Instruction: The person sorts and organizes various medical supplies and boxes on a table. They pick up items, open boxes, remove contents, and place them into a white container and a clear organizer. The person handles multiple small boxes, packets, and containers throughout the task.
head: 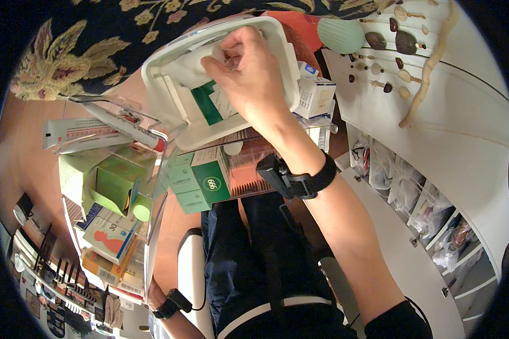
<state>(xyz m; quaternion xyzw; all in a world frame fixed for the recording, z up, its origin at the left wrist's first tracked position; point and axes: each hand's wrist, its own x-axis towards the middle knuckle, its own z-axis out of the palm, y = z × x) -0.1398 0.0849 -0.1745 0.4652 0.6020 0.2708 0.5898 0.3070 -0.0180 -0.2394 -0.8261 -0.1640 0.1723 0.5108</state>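
Observation:
My right hand [250, 68] reaches into a white plastic bin [180, 137], its fingers curled over the inside; whether they pinch something small cannot be made out. Below the fingers a green and white box [208, 104] lies on the bin's floor. At the lower left my left hand [155, 292] is mostly hidden behind a clear plastic organizer [155, 212], near its lower end. That organizer holds medicine boxes, among them a white one with an orange figure [110, 237], an opened green carton [110, 186] and a green-capped container [142, 207]. Several white tubes [85, 129] stick out at its far end.
Green boxes [210, 178] sit beneath the white bin, and a white carton [316, 95] stands to its right. A dark floral textile [76, 51] spans the top left. At right, a white cabinet [407, 169] has open compartments with plastic bags [407, 190]; a stick mobile [428, 68] hangs above.

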